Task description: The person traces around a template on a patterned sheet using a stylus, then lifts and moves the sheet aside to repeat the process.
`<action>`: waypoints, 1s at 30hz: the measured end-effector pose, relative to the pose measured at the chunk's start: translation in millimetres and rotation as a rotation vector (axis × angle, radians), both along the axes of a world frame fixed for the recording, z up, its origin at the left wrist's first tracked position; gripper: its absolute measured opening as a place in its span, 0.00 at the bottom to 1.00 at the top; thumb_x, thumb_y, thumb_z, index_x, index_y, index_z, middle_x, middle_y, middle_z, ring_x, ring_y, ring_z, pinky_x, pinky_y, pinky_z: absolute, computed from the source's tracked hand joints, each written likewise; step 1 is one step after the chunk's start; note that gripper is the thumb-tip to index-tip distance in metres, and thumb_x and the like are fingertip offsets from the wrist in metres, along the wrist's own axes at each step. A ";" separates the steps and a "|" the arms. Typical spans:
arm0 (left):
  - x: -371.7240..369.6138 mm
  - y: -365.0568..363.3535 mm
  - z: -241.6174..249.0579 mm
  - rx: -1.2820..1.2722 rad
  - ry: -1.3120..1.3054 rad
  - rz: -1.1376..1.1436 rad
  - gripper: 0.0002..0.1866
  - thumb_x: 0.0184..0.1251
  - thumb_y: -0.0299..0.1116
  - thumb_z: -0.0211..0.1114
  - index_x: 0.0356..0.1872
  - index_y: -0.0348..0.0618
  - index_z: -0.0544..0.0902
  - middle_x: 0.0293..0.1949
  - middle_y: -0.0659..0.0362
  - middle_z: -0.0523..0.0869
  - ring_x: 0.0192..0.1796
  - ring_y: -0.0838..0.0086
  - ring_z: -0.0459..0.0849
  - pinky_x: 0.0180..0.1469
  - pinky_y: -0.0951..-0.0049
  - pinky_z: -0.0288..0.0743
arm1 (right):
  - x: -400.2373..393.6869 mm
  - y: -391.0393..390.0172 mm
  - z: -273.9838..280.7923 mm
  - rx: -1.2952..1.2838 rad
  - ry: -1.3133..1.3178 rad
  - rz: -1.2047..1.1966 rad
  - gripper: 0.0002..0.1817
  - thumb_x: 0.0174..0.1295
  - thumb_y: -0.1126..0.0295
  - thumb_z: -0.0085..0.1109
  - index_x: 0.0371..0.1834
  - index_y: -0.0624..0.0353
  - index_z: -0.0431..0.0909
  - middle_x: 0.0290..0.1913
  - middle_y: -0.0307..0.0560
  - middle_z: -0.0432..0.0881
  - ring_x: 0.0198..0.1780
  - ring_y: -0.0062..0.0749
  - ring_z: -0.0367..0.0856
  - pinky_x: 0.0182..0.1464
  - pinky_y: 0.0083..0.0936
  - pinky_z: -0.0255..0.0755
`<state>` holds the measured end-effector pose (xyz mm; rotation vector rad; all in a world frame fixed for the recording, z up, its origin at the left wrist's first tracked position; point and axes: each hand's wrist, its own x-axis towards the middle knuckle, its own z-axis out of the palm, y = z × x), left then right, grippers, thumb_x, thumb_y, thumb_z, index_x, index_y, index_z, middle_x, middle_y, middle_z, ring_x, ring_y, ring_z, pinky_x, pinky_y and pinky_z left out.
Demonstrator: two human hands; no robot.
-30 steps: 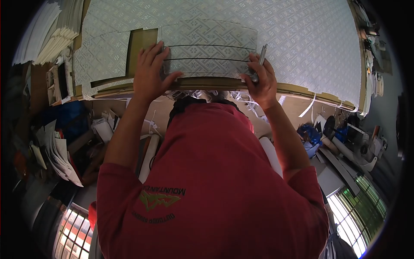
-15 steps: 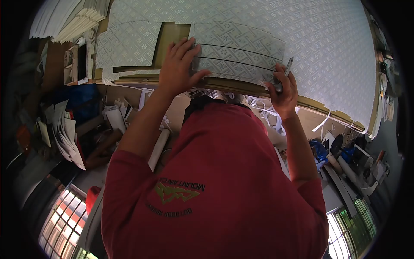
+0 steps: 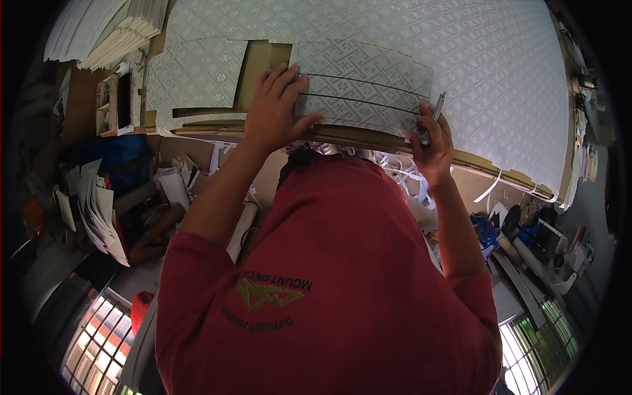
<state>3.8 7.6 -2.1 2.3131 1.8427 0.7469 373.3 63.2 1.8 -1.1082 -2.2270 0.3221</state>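
My left hand [image 3: 272, 113] lies with fingers spread at the left end of a pale, patterned piece of sheet [image 3: 359, 78]. Two long dark lines run across this piece from under the fingers towards the right. At its right end, my right hand [image 3: 432, 148] is closed around a slim silver cutter [image 3: 439, 105], which points up and away from me. The cutter's lower part is hidden by the fingers, and its blade cannot be made out. Beside my left hand is a bare brown-green gap [image 3: 260, 62] in the sheet.
A large patterned sheet [image 3: 507, 85] covers the table, with a cut section [image 3: 197, 72] at left. Stacked papers [image 3: 115, 33] stand at the far left. White strips [image 3: 411, 181] hang below the table edge, and tools and rolls [image 3: 546, 243] crowd the lower right.
The view has shifted a little, so the table sits slightly lower. Both hands keep nearly the same places on the piece, and the cutter is still in my right hand.
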 end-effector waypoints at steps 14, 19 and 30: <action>-0.3 0.3 1.1 -0.012 -0.032 -0.036 0.40 0.65 0.61 0.75 0.68 0.40 0.81 0.75 0.47 0.75 0.79 0.50 0.69 0.81 0.39 0.55 | -6.3 -2.4 12.9 -0.061 -0.100 -0.029 0.24 0.55 0.73 0.80 0.54 0.58 0.79 0.66 0.57 0.85 0.69 0.58 0.81 0.68 0.45 0.77; -2.5 3.3 -4.2 0.027 -0.075 -0.047 0.34 0.68 0.54 0.74 0.66 0.39 0.82 0.74 0.45 0.76 0.77 0.45 0.70 0.79 0.35 0.57 | -5.5 -2.9 17.7 -0.089 -0.129 -0.019 0.23 0.58 0.75 0.78 0.55 0.58 0.77 0.67 0.58 0.84 0.71 0.59 0.80 0.70 0.44 0.77; 1.8 30.8 34.8 -0.047 0.156 -0.136 0.21 0.62 0.39 0.77 0.54 0.42 0.87 0.58 0.50 0.82 0.69 0.49 0.76 0.70 0.47 0.71 | 4.9 3.2 0.8 -0.009 -0.021 0.035 0.25 0.55 0.71 0.80 0.54 0.56 0.78 0.63 0.55 0.87 0.60 0.57 0.84 0.66 0.47 0.76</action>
